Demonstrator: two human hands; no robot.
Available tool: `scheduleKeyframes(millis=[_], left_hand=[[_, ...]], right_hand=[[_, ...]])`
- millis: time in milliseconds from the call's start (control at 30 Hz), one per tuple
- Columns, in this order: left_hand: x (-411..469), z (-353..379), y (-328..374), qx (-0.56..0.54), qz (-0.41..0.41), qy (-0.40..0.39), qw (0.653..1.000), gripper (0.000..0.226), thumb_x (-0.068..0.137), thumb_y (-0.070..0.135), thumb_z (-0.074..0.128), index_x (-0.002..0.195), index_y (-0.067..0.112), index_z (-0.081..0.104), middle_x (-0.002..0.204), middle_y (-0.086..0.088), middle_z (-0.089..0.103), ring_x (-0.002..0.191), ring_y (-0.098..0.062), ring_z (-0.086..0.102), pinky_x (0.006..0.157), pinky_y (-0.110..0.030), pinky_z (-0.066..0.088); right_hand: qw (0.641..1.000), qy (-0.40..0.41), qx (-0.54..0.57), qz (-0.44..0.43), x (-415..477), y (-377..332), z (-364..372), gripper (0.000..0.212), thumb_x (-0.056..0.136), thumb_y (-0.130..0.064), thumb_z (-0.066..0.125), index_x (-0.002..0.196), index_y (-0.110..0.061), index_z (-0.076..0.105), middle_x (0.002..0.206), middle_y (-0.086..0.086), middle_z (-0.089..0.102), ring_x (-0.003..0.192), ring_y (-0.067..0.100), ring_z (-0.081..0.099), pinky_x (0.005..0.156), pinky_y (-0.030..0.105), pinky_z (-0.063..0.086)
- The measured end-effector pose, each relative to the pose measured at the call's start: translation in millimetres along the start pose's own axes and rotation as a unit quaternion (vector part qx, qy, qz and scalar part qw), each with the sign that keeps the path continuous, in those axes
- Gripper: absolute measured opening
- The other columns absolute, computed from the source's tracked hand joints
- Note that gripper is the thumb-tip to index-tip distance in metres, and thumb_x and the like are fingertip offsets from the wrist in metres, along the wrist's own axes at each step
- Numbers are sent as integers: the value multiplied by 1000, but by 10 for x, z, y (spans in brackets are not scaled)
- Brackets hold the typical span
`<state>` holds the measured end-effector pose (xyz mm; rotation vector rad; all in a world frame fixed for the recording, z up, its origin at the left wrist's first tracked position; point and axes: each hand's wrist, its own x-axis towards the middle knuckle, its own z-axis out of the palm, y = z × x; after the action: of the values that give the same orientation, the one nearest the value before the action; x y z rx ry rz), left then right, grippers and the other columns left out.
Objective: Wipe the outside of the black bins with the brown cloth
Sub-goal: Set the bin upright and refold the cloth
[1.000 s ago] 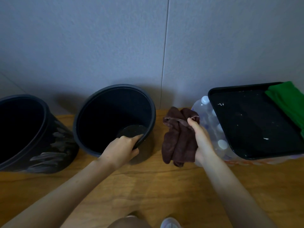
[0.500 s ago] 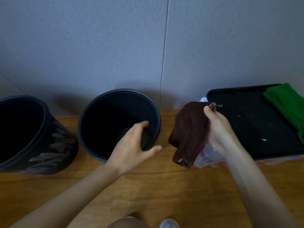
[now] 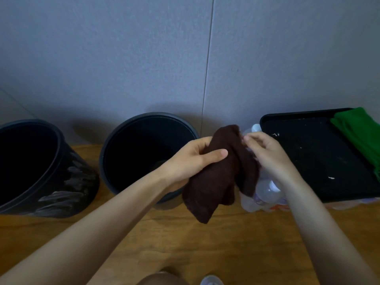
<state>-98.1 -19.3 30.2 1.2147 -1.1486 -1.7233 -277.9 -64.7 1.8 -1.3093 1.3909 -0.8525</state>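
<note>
Two black bins stand on the wooden floor against the grey wall. One bin (image 3: 127,140) is at the centre; the other bin (image 3: 67,179), with pale streaks on its side, is at the left. I hold the brown cloth (image 3: 218,177) bunched up in the air just right of the centre bin. My left hand (image 3: 195,159) grips its left side, thumb across the front. My right hand (image 3: 265,155) pinches its upper right edge. The cloth hangs down below both hands.
A black tray (image 3: 308,161) with white specks lies at the right on a pack of clear plastic bottles (image 3: 265,194), with a green cloth (image 3: 362,136) on its far right corner. Bare wooden floor (image 3: 226,243) lies in front.
My left hand left the centre bin and took hold of the cloth. My right hand raised the cloth and shifted it left towards the bin.
</note>
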Motion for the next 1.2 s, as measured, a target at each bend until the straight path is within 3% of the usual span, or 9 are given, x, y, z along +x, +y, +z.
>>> scheduleKeyframes(millis=[67,167,367,567,733,867,967,1100,1200], left_hand=[[-20,-20,-9,0,7,21,1000,18,91,13,52,107,11,60,96,-4,65,89,-17,65,79,-27,55],[-55,-71,13,-34,12,53,998,16,92,12,52,106,9,59,92,-2,66,82,-12,67,71,-22,57],[-141,-91,115,-35,4,63,997,30,91,11,54,118,-1,55,102,-13,66,94,-23,66,78,-29,57],[-206,-213,240,85,-1,47,995,31,77,-3,68,105,7,60,92,-7,70,84,-20,68,73,-28,58],[-188,-322,150,248,-8,150,957,39,72,3,75,105,4,55,101,-18,67,91,-29,66,81,-45,56],[-230,-377,164,364,61,190,910,57,76,13,74,122,11,39,106,-10,63,90,-17,60,64,-17,51],[-300,-415,242,419,80,157,891,58,82,11,68,130,16,36,117,-11,59,101,-19,57,69,-11,46],[-419,-444,413,244,87,101,960,53,83,-5,60,125,22,42,107,-20,64,94,-30,65,80,-39,56],[-493,-440,554,98,97,76,988,56,84,-14,52,125,23,45,94,-20,65,83,-33,66,77,-40,55]], right_hand=[[999,23,-14,-25,-43,97,-3,8,92,-29,54,96,-33,59,107,-4,63,105,10,59,92,31,47],[1000,-4,4,-28,-221,137,48,8,86,-34,57,93,-29,59,97,-7,61,95,8,59,85,26,49],[968,-243,64,5,-385,125,202,70,59,-51,80,121,-43,48,125,-11,57,115,3,55,92,27,49],[979,-193,-48,-33,-359,30,280,44,81,-14,70,107,-42,49,109,-15,62,100,-3,60,86,22,53],[964,-197,-164,-72,-291,-9,226,22,88,-9,57,106,-23,59,99,-8,67,95,3,63,82,25,51],[938,-227,-246,-92,-243,-130,195,14,92,-13,52,90,-9,65,84,10,69,82,23,65,76,42,51],[911,-231,-315,-132,-236,-274,247,10,91,-14,55,86,-15,63,78,5,67,76,19,64,68,35,50],[921,-223,-294,-124,-157,-409,328,38,82,-10,64,116,-26,57,100,-7,66,94,10,62,81,24,51],[963,-191,-191,-21,-129,-368,389,67,79,-25,71,138,-25,40,131,-4,54,118,15,53,100,36,46]])
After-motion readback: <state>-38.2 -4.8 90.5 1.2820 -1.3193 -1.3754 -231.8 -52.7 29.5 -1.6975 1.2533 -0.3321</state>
